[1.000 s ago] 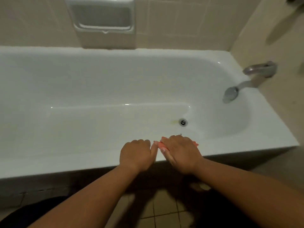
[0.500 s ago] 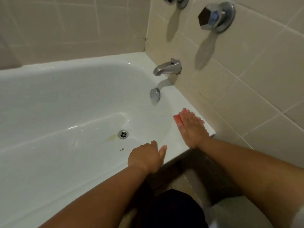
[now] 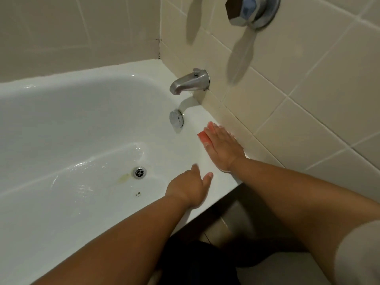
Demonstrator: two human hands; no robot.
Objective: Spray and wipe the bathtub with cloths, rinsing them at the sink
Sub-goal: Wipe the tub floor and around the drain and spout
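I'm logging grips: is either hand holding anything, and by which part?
Nothing is gripped. The right hand presses flat on top of the orange cloth against the bathtub rim; the left hand rests on the rim, empty.

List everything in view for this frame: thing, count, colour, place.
bathtub: 1, white, fills left and centre
drain: 1, metal, tub floor
stain: 1, yellowish, just left of the drain
overflow plate: 1, chrome, tub end wall below the spout
spout: 1, grey metal, on the right wall above the rim
tap knob: 1, chrome, top of the right wall
wall tiles: many, beige, behind and right of the tub
cloth: 1, red-orange, on the end rim under the right hand
left hand: 1, resting on the near rim, holding nothing
right hand: 1, flat, pressing the cloth
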